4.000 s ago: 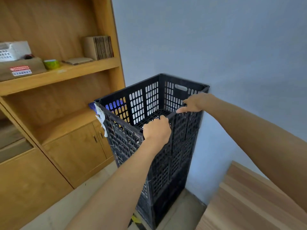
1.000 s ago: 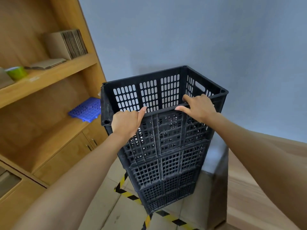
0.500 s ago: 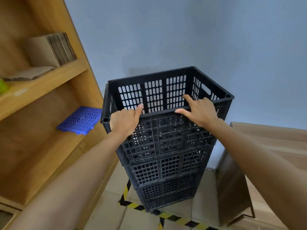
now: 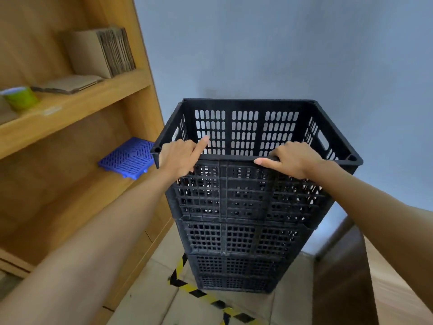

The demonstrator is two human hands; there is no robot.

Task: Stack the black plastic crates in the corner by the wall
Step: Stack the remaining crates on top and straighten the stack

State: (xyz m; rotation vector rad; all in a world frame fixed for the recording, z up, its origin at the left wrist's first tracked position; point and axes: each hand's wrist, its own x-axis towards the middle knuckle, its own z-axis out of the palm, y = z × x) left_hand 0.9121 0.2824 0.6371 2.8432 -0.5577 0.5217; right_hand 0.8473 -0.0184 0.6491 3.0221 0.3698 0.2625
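Head view: left hand (image 4: 180, 158) and right hand (image 4: 293, 160) are gripping the near rim of the top black slotted plastic crate (image 4: 248, 146), its long axis running left-right, grey wall (image 4: 281, 55) just beyond.

Compared with four seconds ago, the stack of black crates (image 4: 246, 207) is now seen square-on from its long side instead of from a corner. The left hand (image 4: 181, 157) and right hand (image 4: 290, 159) are now placed on the near long rim of the top crate (image 4: 253, 130), spread further apart.
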